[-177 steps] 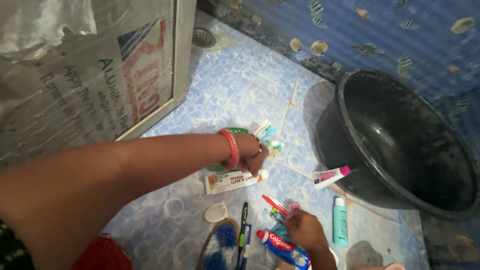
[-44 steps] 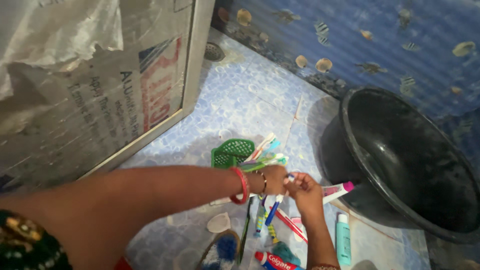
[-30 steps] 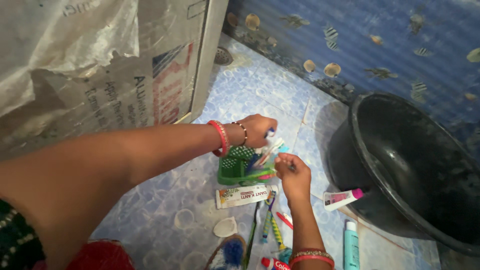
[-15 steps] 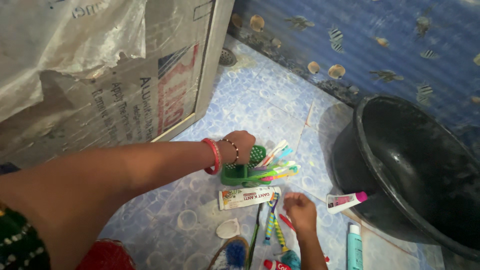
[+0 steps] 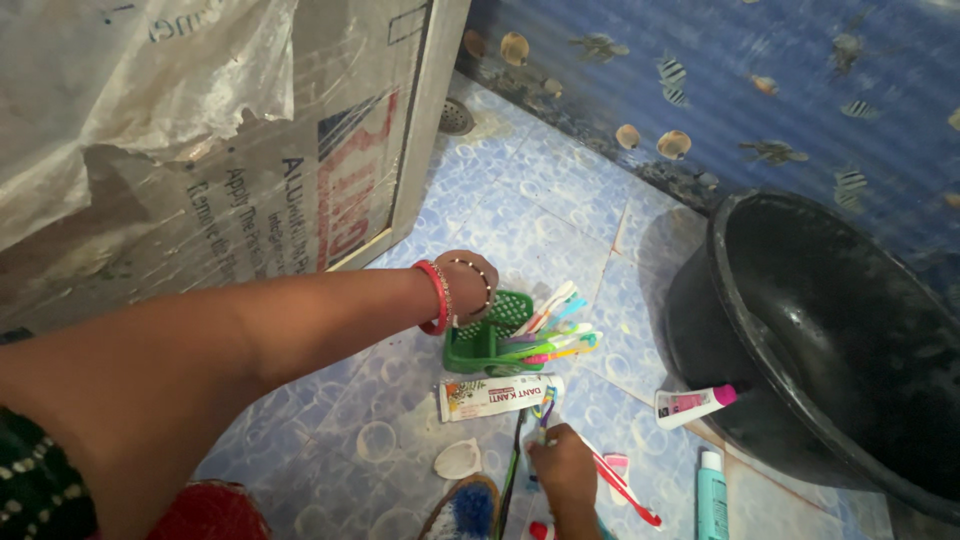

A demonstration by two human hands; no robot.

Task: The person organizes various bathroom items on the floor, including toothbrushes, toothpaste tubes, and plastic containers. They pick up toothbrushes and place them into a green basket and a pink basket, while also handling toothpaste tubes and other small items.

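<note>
The left hand (image 5: 470, 285) reaches across the blue tiled floor (image 5: 520, 190) and rests on the near rim of a small green basket (image 5: 480, 340); its fingers curl over that rim, grip closed on the basket. The wrist carries a red bangle (image 5: 436, 297) and a thin beaded one. The basket lies tipped on its side on the floor, open end toward the right, with a bundle of toothbrushes (image 5: 560, 325) sticking out of it in white, blue, green, yellow and pink. Just below the basket a white toothpaste tube (image 5: 495, 396) lies flat, apart from both hands. The right hand (image 5: 563, 470) is low in the view, fingers pinched narrow around the handle of a striped toothbrush (image 5: 543, 402) whose head points up toward the white tube. A dark green toothbrush (image 5: 512, 455) lies just left of that hand, and a red toothbrush (image 5: 625, 485) lies just right of it. A pink-capped tube (image 5: 695, 402) rests against the outer wall of a large black tub (image 5: 800, 330), with a teal bottle (image 5: 710, 495) below it. A blue bristled brush (image 5: 462, 508) and a pale shell-shaped piece (image 5: 457, 460) lie at the lower edge. A plastic-wrapped panel (image 5: 250, 150) stands at the left.
</note>
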